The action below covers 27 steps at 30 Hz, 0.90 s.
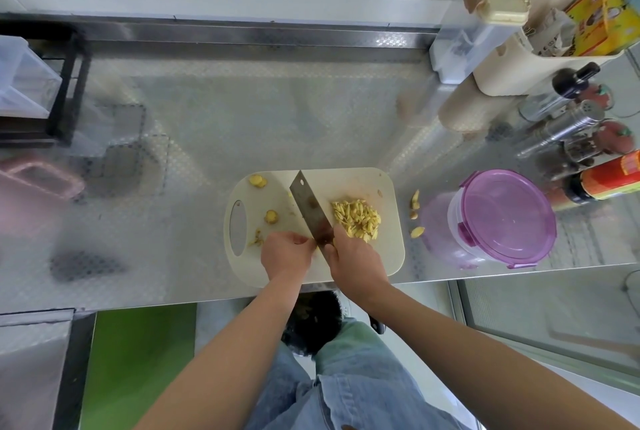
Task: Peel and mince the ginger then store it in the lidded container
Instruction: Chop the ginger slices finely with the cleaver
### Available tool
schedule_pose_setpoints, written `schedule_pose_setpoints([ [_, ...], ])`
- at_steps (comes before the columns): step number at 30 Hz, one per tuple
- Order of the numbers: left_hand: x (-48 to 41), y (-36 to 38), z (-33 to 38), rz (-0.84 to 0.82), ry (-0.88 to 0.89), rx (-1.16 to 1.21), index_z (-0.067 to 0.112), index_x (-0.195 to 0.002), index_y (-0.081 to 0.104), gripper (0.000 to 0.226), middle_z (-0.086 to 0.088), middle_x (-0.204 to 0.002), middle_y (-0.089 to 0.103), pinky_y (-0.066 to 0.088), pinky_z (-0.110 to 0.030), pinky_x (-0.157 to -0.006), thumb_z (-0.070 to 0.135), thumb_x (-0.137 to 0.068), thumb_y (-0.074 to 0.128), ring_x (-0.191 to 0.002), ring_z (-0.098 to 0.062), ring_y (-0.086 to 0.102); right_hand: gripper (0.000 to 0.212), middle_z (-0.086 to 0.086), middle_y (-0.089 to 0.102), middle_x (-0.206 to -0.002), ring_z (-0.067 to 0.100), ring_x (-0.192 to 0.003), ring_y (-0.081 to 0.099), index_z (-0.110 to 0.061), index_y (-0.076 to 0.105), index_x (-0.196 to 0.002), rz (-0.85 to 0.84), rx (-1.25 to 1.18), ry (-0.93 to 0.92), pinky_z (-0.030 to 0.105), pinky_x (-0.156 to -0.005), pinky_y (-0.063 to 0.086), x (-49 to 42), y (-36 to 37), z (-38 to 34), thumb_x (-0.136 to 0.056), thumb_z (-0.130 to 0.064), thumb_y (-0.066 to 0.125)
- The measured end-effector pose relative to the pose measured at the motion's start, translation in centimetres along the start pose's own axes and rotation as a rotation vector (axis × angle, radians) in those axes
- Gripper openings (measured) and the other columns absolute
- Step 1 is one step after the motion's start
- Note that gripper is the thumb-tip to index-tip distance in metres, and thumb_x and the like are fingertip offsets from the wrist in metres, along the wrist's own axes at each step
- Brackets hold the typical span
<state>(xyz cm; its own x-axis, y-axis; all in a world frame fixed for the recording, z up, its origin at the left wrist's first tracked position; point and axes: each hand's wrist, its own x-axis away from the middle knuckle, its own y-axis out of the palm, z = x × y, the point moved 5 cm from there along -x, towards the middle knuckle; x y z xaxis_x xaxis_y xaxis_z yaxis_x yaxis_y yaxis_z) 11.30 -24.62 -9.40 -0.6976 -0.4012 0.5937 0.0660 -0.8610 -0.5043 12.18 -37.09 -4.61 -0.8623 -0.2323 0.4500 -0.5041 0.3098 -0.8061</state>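
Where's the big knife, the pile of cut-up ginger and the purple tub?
knife [309,206], head view, middle of the flat blade.
ginger pile [356,220], head view, centre of the heap.
purple tub [507,215], head view, middle of its lid.

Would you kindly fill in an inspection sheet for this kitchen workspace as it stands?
Surface: metal counter, cream cutting board at its near edge.
Job's things: chopped ginger piled on board; two ginger pieces at its left; purple tub to the right, lid on.
Clutter: ginger scraps on counter between board and tub; bottles far right.
Grippers: right hand grips cleaver; left hand touches its blade, pinch unclear.
Cables: nothing seen.
Surroundings: cream bin of packets, clear drawers, pink tray.
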Motion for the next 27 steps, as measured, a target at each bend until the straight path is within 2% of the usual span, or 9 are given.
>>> schedule_pose_setpoints([
  [6, 0.0, 0.0, -0.1, -0.007, -0.009, -0.017, 0.012, -0.059, 0.071, 0.017, -0.008, -0.059, 0.068, 0.043, -0.028, -0.056, 0.019, -0.074, 0.066, -0.065, -0.026, 0.065, 0.012, 0.007, 0.054, -0.082, 0.027, -0.072, 0.047, -0.013, 0.038, -0.107, -0.037, 0.046, 0.024, 0.035, -0.063, 0.038, -0.5, 0.8, -0.5, -0.103, -0.024, 0.036],
  [10, -0.1, 0.0, -0.1, -0.01, -0.011, -0.052, 0.012, -0.063, 0.073, 0.016, -0.007, -0.062, 0.069, 0.04, -0.027, -0.055, 0.019, -0.076, 0.067, -0.065, -0.025, 0.064, 0.006, 0.007, 0.055, -0.082, 0.029, -0.071, 0.049, -0.017, 0.032, -0.1, -0.057, 0.078, 0.037, 0.036, -0.063, 0.039, -0.9, 1.3, -0.5, -0.101, -0.017, 0.037],
  [14, -0.2, 0.1, -0.1, -0.009, -0.005, -0.07, 0.015, -0.055, 0.066, 0.021, -0.005, -0.058, 0.066, 0.033, -0.025, -0.047, 0.019, -0.076, 0.067, -0.061, -0.024, 0.062, 0.014, 0.006, 0.052, -0.079, 0.03, -0.069, 0.049, -0.018, 0.026, -0.095, -0.053, 0.091, 0.044, 0.036, -0.062, 0.039, -1.0, 1.5, -0.5, -0.099, -0.014, 0.039],
  [20, -0.2, 0.0, -0.2, -0.001, -0.017, -0.08, 0.015, -0.047, 0.059, 0.029, -0.004, -0.052, 0.061, 0.031, -0.025, -0.045, 0.018, -0.075, 0.066, -0.05, -0.021, 0.051, 0.015, 0.007, 0.054, -0.079, 0.03, -0.07, 0.049, -0.018, 0.025, -0.093, -0.041, 0.093, 0.031, 0.036, -0.062, 0.04, -1.2, 1.6, -0.9, -0.099, -0.013, 0.038],
  [23, -0.2, 0.1, -0.2, -0.013, -0.014, -0.094, 0.013, -0.051, 0.063, 0.027, -0.005, -0.054, 0.063, 0.037, -0.027, -0.049, 0.021, -0.077, 0.066, -0.054, -0.024, 0.057, 0.007, 0.011, 0.061, -0.085, 0.03, -0.072, 0.05, -0.014, 0.035, -0.103, 0.006, 0.025, 0.038, 0.034, -0.061, 0.037, -1.7, 1.2, -0.6, -0.102, -0.021, 0.036],
  [25, -0.2, 0.1, -0.2, -0.025, -0.001, -0.068, 0.014, -0.058, 0.068, 0.023, -0.005, -0.058, 0.067, 0.045, -0.028, -0.057, 0.022, -0.079, 0.066, -0.06, -0.024, 0.063, 0.018, 0.009, 0.06, -0.084, 0.029, -0.072, 0.055, -0.011, 0.04, -0.115, 0.055, -0.035, 0.045, 0.033, -0.058, 0.038, -2.0, 0.8, 0.0, -0.102, -0.023, 0.036],
  [27, -0.3, 0.2, -0.6, -0.044, 0.014, -0.019, 0.019, -0.056, 0.067, 0.025, 0.0, -0.056, 0.066, 0.051, -0.03, -0.061, 0.022, -0.08, 0.066, -0.06, -0.023, 0.064, 0.023, 0.008, 0.059, -0.08, 0.03, -0.072, 0.059, -0.009, 0.042, -0.119, 0.097, -0.1, 0.052, 0.034, -0.057, 0.041, -2.1, 0.2, 0.8, -0.102, -0.023, 0.037],
])
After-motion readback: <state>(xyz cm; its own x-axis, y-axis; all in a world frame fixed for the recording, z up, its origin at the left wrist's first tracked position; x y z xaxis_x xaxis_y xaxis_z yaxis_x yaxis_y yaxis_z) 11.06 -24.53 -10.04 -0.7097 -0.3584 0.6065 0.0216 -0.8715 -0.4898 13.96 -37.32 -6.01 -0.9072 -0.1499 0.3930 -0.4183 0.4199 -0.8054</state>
